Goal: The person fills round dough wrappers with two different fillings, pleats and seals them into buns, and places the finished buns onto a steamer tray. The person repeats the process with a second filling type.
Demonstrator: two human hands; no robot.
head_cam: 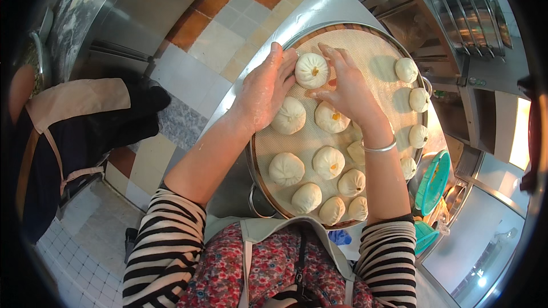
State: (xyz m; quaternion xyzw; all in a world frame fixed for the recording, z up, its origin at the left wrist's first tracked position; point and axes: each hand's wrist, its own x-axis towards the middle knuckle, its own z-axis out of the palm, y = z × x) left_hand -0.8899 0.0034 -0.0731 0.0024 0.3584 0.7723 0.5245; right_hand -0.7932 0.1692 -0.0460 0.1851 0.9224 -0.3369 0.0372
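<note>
A pleated dough bun with a bit of yellow filling at its top sits between my two hands, over the far left part of a round steamer tray. My left hand is held flat along the bun's left side, its fingertips at or very near the dough. Around the right side curves my right hand, thumb and fingers spread, with a narrow gap to the bun. Closer to me are a plain bun and a yellow-topped bun. My right forearm hides part of the tray.
Several more buns cover the tray's near half, with others along its right rim. Teal plastic baskets stand at right. A person in an apron is at left, by a floured worktop. Stacked steamers stand far right.
</note>
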